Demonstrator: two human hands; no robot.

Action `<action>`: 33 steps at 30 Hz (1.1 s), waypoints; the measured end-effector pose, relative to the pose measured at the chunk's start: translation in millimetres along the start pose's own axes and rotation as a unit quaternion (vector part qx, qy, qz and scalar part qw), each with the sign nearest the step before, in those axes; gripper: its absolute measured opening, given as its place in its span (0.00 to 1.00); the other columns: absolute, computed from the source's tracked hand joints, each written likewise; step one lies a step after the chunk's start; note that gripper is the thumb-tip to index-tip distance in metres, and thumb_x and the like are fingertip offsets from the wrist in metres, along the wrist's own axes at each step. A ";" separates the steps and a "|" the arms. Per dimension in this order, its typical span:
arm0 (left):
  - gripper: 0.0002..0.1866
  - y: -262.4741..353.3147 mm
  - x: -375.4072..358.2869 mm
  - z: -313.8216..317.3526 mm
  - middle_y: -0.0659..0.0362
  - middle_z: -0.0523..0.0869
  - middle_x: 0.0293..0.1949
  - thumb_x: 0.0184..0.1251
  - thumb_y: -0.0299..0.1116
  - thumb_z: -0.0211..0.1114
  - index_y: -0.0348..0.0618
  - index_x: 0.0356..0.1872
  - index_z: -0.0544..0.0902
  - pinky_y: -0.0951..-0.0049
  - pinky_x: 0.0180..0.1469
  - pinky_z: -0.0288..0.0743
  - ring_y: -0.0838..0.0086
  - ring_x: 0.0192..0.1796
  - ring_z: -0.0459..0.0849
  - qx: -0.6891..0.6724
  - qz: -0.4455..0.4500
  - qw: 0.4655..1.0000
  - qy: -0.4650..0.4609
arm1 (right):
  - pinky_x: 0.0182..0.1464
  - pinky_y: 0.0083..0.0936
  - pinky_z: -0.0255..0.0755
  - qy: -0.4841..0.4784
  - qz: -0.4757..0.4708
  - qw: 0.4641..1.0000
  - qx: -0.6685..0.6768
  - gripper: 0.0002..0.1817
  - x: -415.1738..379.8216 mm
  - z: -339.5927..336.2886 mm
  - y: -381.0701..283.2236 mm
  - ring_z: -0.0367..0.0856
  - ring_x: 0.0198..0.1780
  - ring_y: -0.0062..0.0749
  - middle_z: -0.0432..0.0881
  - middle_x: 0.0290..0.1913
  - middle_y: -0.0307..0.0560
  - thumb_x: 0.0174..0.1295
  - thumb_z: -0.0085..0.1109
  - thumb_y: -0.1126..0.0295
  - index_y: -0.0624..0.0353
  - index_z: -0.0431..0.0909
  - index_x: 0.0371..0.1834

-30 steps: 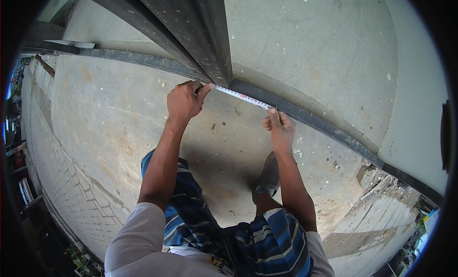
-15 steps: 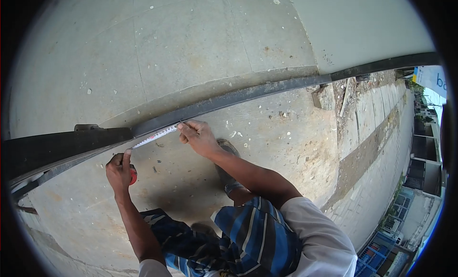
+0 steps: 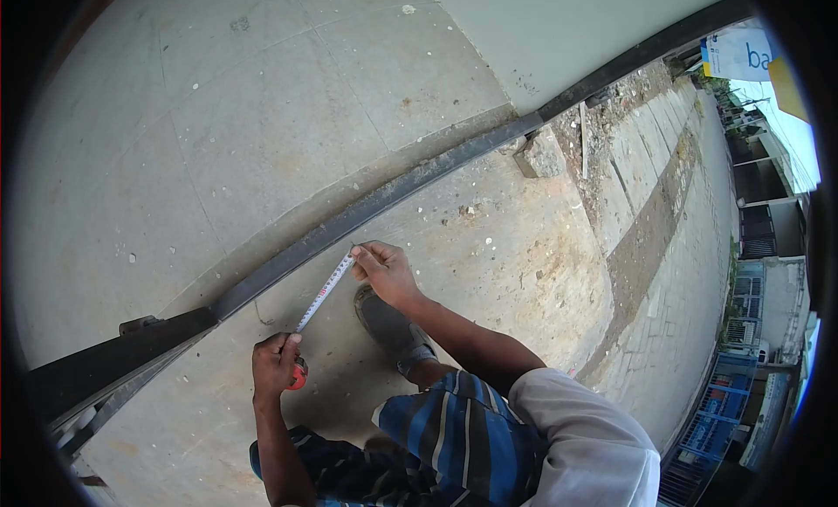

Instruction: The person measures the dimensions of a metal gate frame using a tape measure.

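Note:
A red tape measure (image 3: 299,374) sits in my left hand (image 3: 275,365), its case partly hidden behind the fingers. The white blade (image 3: 323,295) stretches up and to the right from it. My right hand (image 3: 385,269) pinches the blade's far end between thumb and fingers. The blade is pulled out straight between the two hands, above the concrete floor. Beyond the hands runs a dark metal bar (image 3: 375,197), its edge a little apart from my right fingertips.
A wide grey panel (image 3: 262,114) lies beyond the bar. At the left, a black metal beam (image 3: 122,354) meets it. My shoe (image 3: 384,319) stands on the concrete under my right forearm. A broken block (image 3: 539,153) and rubble lie at the bar's right part, beside a paved street (image 3: 655,324).
Both hands have drawn back from the metal bar with the tape measure, and the blade now slants more steeply. The view has turned and shifted.

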State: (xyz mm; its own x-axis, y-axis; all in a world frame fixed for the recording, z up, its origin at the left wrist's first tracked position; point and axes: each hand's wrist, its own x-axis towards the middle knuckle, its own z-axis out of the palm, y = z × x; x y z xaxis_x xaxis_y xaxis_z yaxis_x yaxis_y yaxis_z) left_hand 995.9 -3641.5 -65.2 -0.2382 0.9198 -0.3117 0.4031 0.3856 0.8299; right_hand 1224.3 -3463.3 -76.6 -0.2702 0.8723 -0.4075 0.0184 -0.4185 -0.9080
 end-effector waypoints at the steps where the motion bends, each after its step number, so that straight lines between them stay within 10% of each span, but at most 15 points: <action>1: 0.16 -2.3 -0.4 1.0 0.55 0.84 0.20 0.74 0.37 0.65 0.34 0.29 0.84 0.69 0.29 0.74 0.71 0.22 0.83 0.000 0.004 1.000 -0.002 | 0.34 0.20 0.73 0.001 0.004 1.000 -0.013 0.16 -0.7 -0.7 -2.4 0.78 0.29 0.16 0.83 0.28 0.38 0.75 0.61 0.61 0.66 0.84 0.42; 17: 0.17 -20.6 5.5 7.1 0.60 0.81 0.20 0.78 0.36 0.59 0.33 0.32 0.84 0.73 0.29 0.72 0.80 0.23 0.78 -0.079 -0.043 0.996 0.000 | 0.37 0.21 0.76 0.101 -0.114 0.988 -0.030 0.18 24.4 -38.0 -27.7 0.80 0.33 0.17 0.82 0.31 0.39 0.75 0.62 0.63 0.64 0.76 0.61; 33: 0.18 -14.7 14.5 11.0 0.54 0.85 0.20 0.76 0.40 0.65 0.35 0.32 0.88 0.70 0.30 0.76 0.73 0.22 0.84 -0.038 -0.012 0.999 0.009 | 0.35 0.20 0.74 0.121 -0.111 0.985 -0.059 0.15 23.6 -37.4 -35.3 0.80 0.30 0.18 0.82 0.27 0.39 0.74 0.62 0.68 0.62 0.77 0.59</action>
State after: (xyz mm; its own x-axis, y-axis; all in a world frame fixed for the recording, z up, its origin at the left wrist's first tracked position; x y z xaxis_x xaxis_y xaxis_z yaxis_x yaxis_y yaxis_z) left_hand 996.2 -3633.0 -87.0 -0.2632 0.9088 -0.3239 0.3297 0.4002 0.8551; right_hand 1253.3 -3418.5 -57.9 -0.0432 0.9797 -0.1958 0.1007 -0.1907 -0.9765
